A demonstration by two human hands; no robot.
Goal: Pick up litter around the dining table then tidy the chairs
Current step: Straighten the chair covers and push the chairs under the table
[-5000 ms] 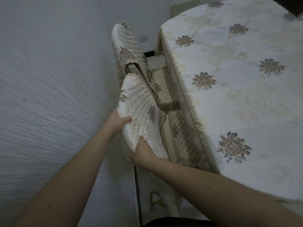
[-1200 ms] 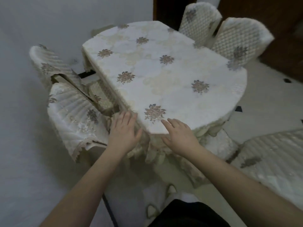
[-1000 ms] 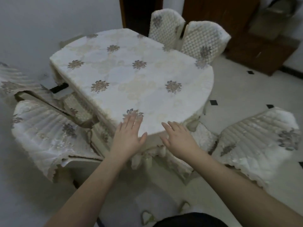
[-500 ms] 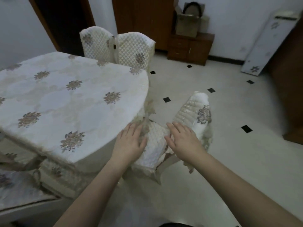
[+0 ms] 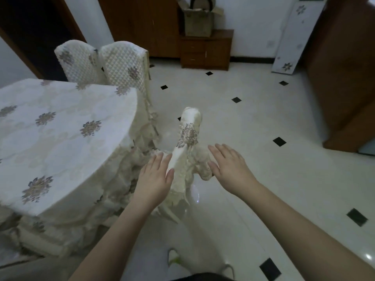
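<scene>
Both hands reach toward the chair (image 5: 187, 138) at the rounded end of the table (image 5: 60, 138), one on each side of its covered backrest, which suggests the person is about to take it by the back and square it up. The left hand (image 5: 155, 180) has straight fingers and an empty, wide grip; it lies over the backrest's left edge, though whether it touches the cloth cannot be told. The right hand (image 5: 228, 166) is likewise flat and empty, its grip wide, just beside the frilled edge of the chair cover on the right. The chair stands turned edge-on to the camera, angled away from the table with its seat only partly under the cloth, so it looks like the one in need of tidying. Two more chairs (image 5: 105, 63) stand side by side, tucked in at the far side. No litter shows on the tiled floor (image 5: 263, 179) in view, so the work appears to be in its chair-tidying part. Compared with half a second ago, the view has swung further right: less of the table shows, and the backrest, then seen broader and leaning right, now appears narrow and nearly upright between the hands. The hands have spread apart, the right one moving off the seat cushion to the chair's far side.
</scene>
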